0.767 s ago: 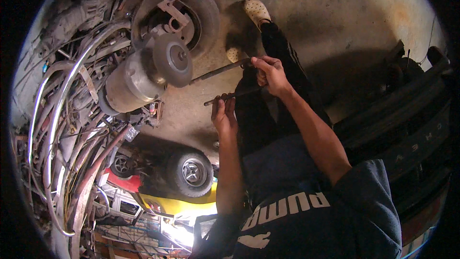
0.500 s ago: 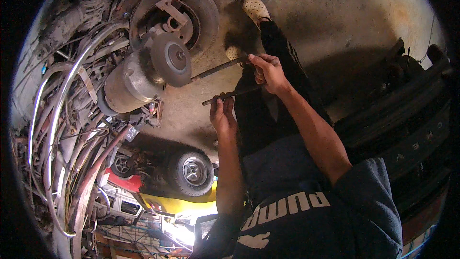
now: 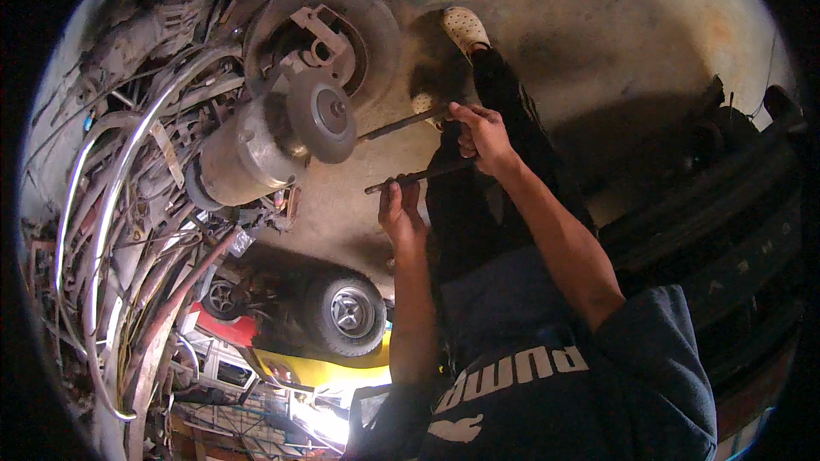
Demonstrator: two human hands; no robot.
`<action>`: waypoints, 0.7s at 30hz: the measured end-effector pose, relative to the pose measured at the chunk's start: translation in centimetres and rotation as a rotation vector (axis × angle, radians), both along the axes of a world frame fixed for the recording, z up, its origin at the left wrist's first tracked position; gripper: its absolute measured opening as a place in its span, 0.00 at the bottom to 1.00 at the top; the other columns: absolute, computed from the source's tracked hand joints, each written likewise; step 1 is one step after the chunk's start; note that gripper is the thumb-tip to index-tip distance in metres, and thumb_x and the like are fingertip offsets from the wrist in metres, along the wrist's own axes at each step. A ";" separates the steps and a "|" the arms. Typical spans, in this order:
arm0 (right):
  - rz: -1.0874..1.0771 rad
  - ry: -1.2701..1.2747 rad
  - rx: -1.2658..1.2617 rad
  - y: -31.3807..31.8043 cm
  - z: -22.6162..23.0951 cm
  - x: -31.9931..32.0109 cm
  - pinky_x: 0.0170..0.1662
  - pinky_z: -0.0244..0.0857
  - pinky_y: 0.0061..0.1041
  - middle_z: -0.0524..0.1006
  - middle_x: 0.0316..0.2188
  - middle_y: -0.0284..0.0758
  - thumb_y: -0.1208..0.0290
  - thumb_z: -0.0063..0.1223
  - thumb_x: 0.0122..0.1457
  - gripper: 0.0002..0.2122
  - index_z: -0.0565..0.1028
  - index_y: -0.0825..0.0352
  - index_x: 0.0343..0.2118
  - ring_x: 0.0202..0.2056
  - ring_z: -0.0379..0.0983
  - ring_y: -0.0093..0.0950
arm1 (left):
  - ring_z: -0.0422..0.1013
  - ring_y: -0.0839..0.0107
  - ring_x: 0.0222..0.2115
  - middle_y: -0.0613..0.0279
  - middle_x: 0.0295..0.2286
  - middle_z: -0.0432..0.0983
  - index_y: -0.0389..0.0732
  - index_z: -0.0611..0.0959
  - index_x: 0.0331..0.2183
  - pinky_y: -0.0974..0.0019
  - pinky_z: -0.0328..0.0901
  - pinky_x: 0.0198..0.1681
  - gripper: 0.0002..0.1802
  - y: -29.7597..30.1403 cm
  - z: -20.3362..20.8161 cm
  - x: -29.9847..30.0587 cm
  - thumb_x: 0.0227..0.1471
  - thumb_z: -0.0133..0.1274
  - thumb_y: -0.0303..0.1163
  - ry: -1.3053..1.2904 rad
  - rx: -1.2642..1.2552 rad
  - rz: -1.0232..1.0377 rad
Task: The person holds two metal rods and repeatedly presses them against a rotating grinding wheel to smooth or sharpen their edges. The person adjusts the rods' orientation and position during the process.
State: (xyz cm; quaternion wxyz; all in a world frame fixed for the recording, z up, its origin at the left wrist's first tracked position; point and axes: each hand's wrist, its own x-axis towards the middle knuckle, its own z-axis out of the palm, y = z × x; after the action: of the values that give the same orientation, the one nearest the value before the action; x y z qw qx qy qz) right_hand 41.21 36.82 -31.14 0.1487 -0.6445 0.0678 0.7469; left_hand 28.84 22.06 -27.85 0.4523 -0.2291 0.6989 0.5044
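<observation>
My right hand (image 3: 485,140) is closed round the near end of a dark metal rod (image 3: 400,125). The rod's far end lies by the rim of a grey wheel (image 3: 323,115) on a bench grinder (image 3: 248,154); I cannot tell whether they touch. Below it, my left hand (image 3: 401,212) pinches a second dark rod (image 3: 418,177) near its tip, thumb on the near side. This lower rod runs toward the underside of my right hand, where its end is hard to make out. Whether the two rods join is hidden.
Behind the grinder lies a large tyre (image 3: 380,43) with a metal bracket. Tangled scrap and bent chrome tubes (image 3: 111,205) fill the left. A yellow vehicle (image 3: 329,367) with a silver-rimmed wheel (image 3: 350,314) stands lower left. A dark vehicle panel (image 3: 726,230) is at right.
The grinder and tyre appear slightly farther right and lower, as the view has shifted. Both hands keep their grips, and the upper rod's end stays by the wheel's rim.
</observation>
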 end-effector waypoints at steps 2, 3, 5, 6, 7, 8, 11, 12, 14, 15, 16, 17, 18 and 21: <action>0.041 0.011 0.018 0.2 -0.1 -0.2 0.13 0.39 0.17 0.52 0.08 0.21 0.65 0.51 0.52 0.10 0.68 0.66 0.23 0.09 0.45 0.14 | 0.68 0.64 0.37 0.56 0.36 0.69 0.34 0.69 0.41 0.59 0.62 0.45 0.18 0.1 0.1 -0.1 0.47 0.52 0.31 0.010 0.007 0.003; 0.056 0.028 0.025 0.3 -0.1 -0.3 0.13 0.39 0.17 0.52 0.08 0.21 0.65 0.51 0.52 0.10 0.69 0.66 0.24 0.09 0.45 0.14 | 0.68 0.64 0.37 0.56 0.35 0.69 0.34 0.69 0.41 0.59 0.62 0.45 0.18 0.1 0.2 -0.2 0.47 0.52 0.31 0.017 0.004 0.009; 0.055 0.033 -0.023 0.6 -0.2 -0.5 0.13 0.44 0.19 0.57 0.10 0.24 0.64 0.51 0.51 0.10 0.70 0.67 0.24 0.10 0.50 0.17 | 0.68 0.64 0.37 0.56 0.35 0.69 0.35 0.69 0.40 0.59 0.62 0.45 0.18 0.2 0.2 -0.6 0.47 0.52 0.31 0.027 0.010 0.013; 0.050 0.038 -0.045 0.7 -0.1 -0.6 0.13 0.46 0.20 0.60 0.10 0.26 0.64 0.51 0.51 0.10 0.70 0.67 0.24 0.10 0.53 0.18 | 0.68 0.64 0.37 0.56 0.35 0.69 0.35 0.69 0.40 0.59 0.62 0.45 0.18 0.3 0.1 -0.8 0.47 0.52 0.31 0.027 0.017 0.011; 0.038 0.018 -0.059 0.8 0.0 -0.8 0.13 0.45 0.19 0.58 0.10 0.25 0.64 0.51 0.51 0.10 0.70 0.67 0.24 0.10 0.51 0.17 | 0.68 0.64 0.37 0.56 0.35 0.70 0.35 0.69 0.40 0.59 0.62 0.45 0.18 0.4 -0.1 -1.0 0.47 0.52 0.31 0.026 0.027 0.009; 0.027 -0.004 -0.071 0.9 0.1 -1.0 0.13 0.44 0.18 0.56 0.10 0.23 0.64 0.51 0.51 0.10 0.70 0.67 0.24 0.10 0.48 0.16 | 0.68 0.64 0.37 0.57 0.35 0.70 0.35 0.70 0.40 0.59 0.62 0.45 0.17 0.5 -0.1 -1.2 0.47 0.52 0.31 0.026 0.025 0.008; 0.075 -0.087 -0.086 1.3 0.4 -1.5 0.14 0.43 0.18 0.53 0.10 0.22 0.64 0.51 0.52 0.10 0.69 0.67 0.25 0.11 0.47 0.15 | 0.68 0.65 0.36 0.58 0.34 0.70 0.36 0.70 0.38 0.59 0.62 0.44 0.16 0.6 0.0 -1.4 0.47 0.52 0.31 0.023 0.017 0.006; 0.106 -0.113 -0.088 1.4 0.6 -1.6 0.14 0.44 0.17 0.53 0.10 0.22 0.64 0.51 0.52 0.11 0.69 0.67 0.25 0.11 0.47 0.15 | 0.68 0.65 0.36 0.58 0.34 0.70 0.36 0.70 0.38 0.59 0.62 0.44 0.15 0.6 0.2 -1.4 0.47 0.52 0.31 0.023 0.017 0.009; 0.108 -0.070 -0.106 1.6 0.7 -1.7 0.14 0.43 0.17 0.52 0.10 0.22 0.64 0.51 0.52 0.11 0.69 0.68 0.26 0.11 0.47 0.15 | 0.68 0.66 0.36 0.59 0.33 0.70 0.36 0.71 0.37 0.60 0.62 0.43 0.15 0.7 0.7 -1.4 0.47 0.52 0.31 0.030 0.025 0.012; 0.109 -0.048 -0.115 1.7 0.7 -1.8 0.15 0.43 0.17 0.52 0.10 0.22 0.64 0.51 0.52 0.11 0.69 0.68 0.26 0.11 0.47 0.15 | 0.68 0.66 0.36 0.59 0.33 0.70 0.36 0.71 0.37 0.60 0.63 0.43 0.14 0.7 0.9 -1.4 0.47 0.52 0.31 0.034 0.032 0.013; 0.100 -0.034 -0.130 1.7 0.7 -1.8 0.15 0.43 0.17 0.51 0.10 0.22 0.64 0.51 0.52 0.11 0.70 0.68 0.26 0.11 0.46 0.15 | 0.68 0.66 0.36 0.60 0.32 0.70 0.36 0.71 0.36 0.60 0.63 0.43 0.14 0.7 1.2 -1.3 0.47 0.52 0.31 0.037 0.024 0.019; 0.091 -0.023 -0.143 1.7 0.7 -1.8 0.15 0.42 0.17 0.51 0.10 0.22 0.64 0.50 0.52 0.10 0.70 0.68 0.26 0.11 0.46 0.15 | 0.68 0.67 0.35 0.60 0.32 0.70 0.36 0.71 0.36 0.60 0.63 0.43 0.14 0.8 1.4 -1.3 0.47 0.52 0.31 0.048 0.018 0.013; 0.083 -0.021 -0.160 1.7 0.7 -1.8 0.15 0.42 0.18 0.50 0.10 0.21 0.64 0.50 0.52 0.10 0.70 0.68 0.26 0.11 0.46 0.16 | 0.68 0.67 0.35 0.60 0.32 0.70 0.36 0.71 0.36 0.60 0.63 0.42 0.14 0.8 1.6 -1.3 0.47 0.52 0.31 0.057 -0.002 0.014; 0.054 -0.030 -0.159 1.3 0.6 -2.0 0.13 0.46 0.20 0.57 0.11 0.26 0.66 0.51 0.50 0.09 0.69 0.67 0.22 0.11 0.52 0.18 | 0.69 0.66 0.34 0.61 0.31 0.69 0.36 0.71 0.36 0.60 0.63 0.42 0.14 0.8 2.0 -1.4 0.48 0.51 0.32 0.068 0.024 -0.005</action>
State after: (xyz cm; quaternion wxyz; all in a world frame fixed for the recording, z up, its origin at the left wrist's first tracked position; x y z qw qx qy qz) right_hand 39.20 38.12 -30.58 0.0778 -0.6670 0.1071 0.7332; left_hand 27.46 22.90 -25.86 0.4324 -0.2048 0.7081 0.5192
